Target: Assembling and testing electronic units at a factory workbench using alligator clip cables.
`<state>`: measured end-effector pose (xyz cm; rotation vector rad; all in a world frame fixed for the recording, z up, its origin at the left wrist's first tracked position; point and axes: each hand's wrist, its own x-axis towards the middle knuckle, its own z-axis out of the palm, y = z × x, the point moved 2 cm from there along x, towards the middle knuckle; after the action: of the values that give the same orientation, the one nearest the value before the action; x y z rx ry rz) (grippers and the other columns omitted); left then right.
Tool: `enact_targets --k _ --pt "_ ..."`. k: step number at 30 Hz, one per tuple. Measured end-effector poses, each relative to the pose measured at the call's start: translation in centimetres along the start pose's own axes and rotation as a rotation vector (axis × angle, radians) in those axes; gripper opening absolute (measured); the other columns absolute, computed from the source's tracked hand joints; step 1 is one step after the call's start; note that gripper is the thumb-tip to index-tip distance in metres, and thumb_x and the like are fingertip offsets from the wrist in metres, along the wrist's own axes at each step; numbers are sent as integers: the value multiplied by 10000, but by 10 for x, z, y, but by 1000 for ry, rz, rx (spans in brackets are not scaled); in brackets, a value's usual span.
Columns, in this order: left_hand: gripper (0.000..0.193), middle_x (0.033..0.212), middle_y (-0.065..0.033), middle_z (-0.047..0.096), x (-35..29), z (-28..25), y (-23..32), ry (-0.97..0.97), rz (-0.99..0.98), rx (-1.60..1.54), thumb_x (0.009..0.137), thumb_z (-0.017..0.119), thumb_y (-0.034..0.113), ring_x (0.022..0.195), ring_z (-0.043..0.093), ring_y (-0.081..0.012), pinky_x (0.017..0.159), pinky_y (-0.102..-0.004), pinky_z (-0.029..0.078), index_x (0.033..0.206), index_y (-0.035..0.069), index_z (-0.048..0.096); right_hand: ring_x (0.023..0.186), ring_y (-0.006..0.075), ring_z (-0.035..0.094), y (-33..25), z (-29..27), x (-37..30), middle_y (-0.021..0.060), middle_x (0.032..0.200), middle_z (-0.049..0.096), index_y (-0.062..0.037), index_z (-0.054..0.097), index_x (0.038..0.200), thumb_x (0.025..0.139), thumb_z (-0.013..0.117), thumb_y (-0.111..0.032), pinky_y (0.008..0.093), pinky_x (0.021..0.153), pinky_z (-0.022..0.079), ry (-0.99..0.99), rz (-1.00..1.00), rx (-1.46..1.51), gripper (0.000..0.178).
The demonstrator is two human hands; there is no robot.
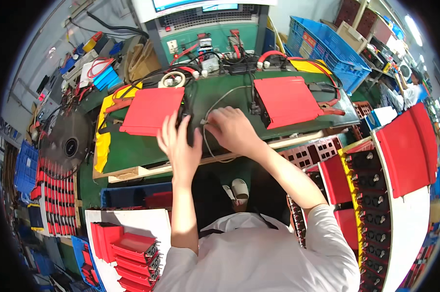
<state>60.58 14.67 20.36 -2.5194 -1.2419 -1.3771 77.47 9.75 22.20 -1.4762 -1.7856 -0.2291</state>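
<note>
The left hand (183, 153), fingers spread, reaches the inner end of the left red box (154, 111) on a green surface (130, 155); whether it touches cannot be told. The right hand (233, 130), fingers curled, appears to pinch a pale cable (234, 89) between that box and the right red box (287, 101). Good handling likely means a light grip and slack kept. The cable's loop dips to the wooden front edge (125, 174), a likely snag; wires crowd the back, leaving bare green in front for moving.
</note>
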Motion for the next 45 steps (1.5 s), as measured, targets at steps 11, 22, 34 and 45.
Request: enact_targets --k 11,22,34,45 --pt "275 1006 -151 742 26 72 70 -168 -147 -805 946 701 41 868 730 -301 789 -382 566 1219 12 701 833 322 694 20 -87 -27 137 896 702 -39 728 987 911 736 -140 409 740 555 202 380 101 127" --pt "208 923 -177 740 65 165 60 -342 -102 -741 958 716 134 839 729 -305 767 -372 563 1115 3 758 1338 362 578 85 -111 -87 202 1359 664 -23 716 1249 994 679 -240 484 1187 377 51 307 -257 337" --pt "132 885 -101 774 69 178 65 -472 -152 -890 948 691 29 802 720 -134 758 -296 556 1049 -20 761 1330 365 587 97 -110 -98 144 1366 681 -166 778 1199 837 845 -316 501 1142 399 104 197 -277 398" --pt "200 952 -112 806 81 189 59 -466 -115 -801 944 686 -20 868 760 -143 776 -286 573 1114 12 786 1308 290 613 113 -105 -94 75 1371 699 -206 809 1133 815 812 -135 452 1103 392 86 162 -120 326"
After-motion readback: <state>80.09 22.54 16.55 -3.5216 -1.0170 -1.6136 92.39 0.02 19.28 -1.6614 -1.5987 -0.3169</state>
